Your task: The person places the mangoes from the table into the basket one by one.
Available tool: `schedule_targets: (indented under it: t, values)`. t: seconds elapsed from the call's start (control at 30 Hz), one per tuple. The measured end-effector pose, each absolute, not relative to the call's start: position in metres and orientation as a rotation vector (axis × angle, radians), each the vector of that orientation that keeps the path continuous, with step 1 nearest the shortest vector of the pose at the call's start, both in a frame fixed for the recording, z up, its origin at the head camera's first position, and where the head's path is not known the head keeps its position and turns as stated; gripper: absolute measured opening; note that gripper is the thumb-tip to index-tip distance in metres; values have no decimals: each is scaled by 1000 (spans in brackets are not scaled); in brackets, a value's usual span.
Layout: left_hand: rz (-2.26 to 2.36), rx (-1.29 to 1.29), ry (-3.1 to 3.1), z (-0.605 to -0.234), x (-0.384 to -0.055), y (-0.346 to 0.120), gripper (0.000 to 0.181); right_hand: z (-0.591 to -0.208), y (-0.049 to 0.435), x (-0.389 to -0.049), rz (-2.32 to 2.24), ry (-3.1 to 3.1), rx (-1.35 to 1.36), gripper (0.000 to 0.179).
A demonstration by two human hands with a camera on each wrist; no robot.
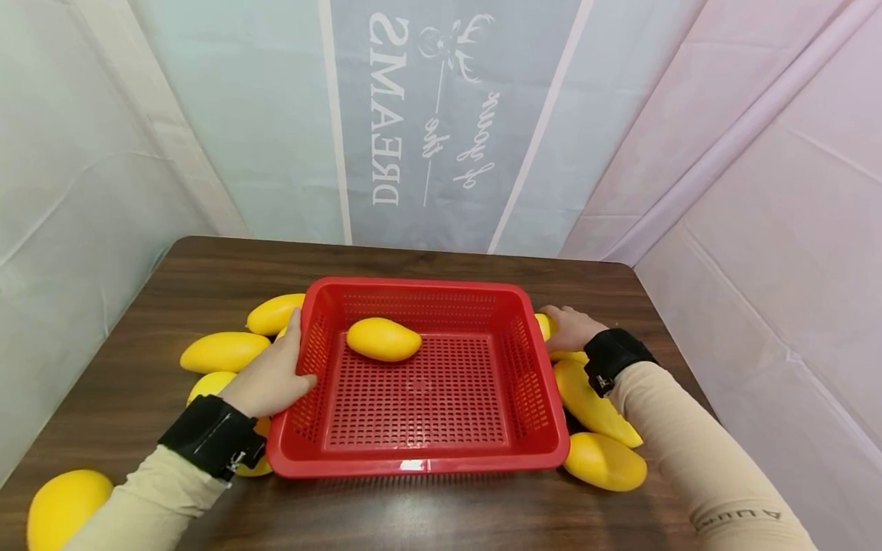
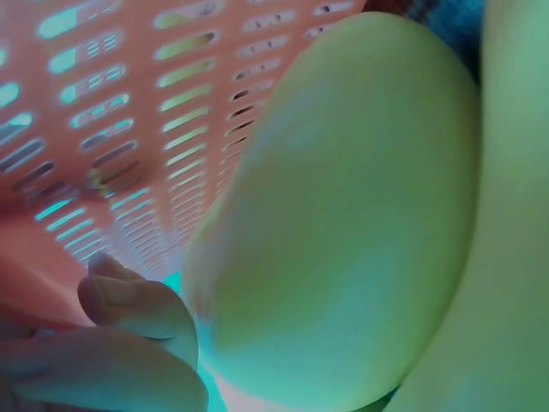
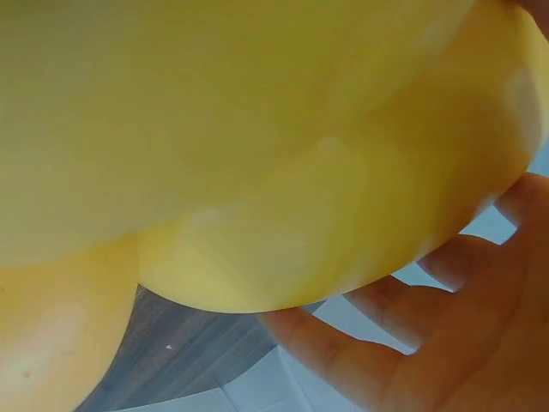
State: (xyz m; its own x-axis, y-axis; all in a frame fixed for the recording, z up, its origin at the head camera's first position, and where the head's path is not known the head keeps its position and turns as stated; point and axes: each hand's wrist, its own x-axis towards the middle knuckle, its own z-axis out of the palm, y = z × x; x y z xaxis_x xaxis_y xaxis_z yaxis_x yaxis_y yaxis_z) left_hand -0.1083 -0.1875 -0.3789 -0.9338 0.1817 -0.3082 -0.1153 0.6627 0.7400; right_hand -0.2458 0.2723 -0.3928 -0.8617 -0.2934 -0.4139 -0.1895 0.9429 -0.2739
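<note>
A red plastic basket with slotted walls stands mid-table, one yellow mango lying inside it. My left hand holds the basket's left side, thumb over the rim and fingers along the outer wall. Close by that hand, a mango fills much of the left wrist view beside the slotted wall. To the basket's right, my right hand grips a mango, partly hidden by hand and basket. In the right wrist view, its fingers curl against the mango's surface.
Several mangoes lie left of the basket, including one mango and another at the near left corner. More mangoes sit along its right side, such as the nearest one. A dark wooden table meets hanging cloth behind.
</note>
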Motion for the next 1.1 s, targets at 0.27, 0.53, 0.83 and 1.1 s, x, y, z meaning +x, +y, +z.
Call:
schedule_targets:
  t: [0.27, 0.53, 0.83, 1.1]
  values:
    - [1203, 35, 2506, -377, -107, -187, 106, -391, 267, -244, -307, 2621, -337, 87]
    - [1208, 45, 2508, -380, -107, -185, 108, -385, 269, -243, -294, 2756, -193, 86]
    - [1261, 41, 2496, -378, -107, -185, 106, -363, 258, -239, -322, 3021, -68, 86]
    - [1252, 48, 2495, -379, -108, -185, 107, -341, 244, -236, -378, 3183, -125, 85]
